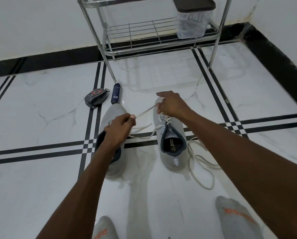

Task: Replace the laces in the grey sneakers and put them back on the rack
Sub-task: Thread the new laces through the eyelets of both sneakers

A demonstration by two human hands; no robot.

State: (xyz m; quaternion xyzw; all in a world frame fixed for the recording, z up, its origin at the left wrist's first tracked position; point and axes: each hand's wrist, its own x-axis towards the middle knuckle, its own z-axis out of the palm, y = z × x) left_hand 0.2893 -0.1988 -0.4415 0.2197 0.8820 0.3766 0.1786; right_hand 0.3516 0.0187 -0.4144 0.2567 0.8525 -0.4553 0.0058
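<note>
Head: tub [192,23] (dark-lidded) holds dark, unclear contents.

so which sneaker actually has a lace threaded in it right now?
The right sneaker: a white lace crosses its eyelets, its ends held by both hands. The left sneaker, under the left forearm, shows none.

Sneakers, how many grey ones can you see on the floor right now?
2. The left sneaker lies partly under the left hand and forearm; the right sneaker stands beside it, under the right hand. Both are on the floor, none on the rack.
</note>
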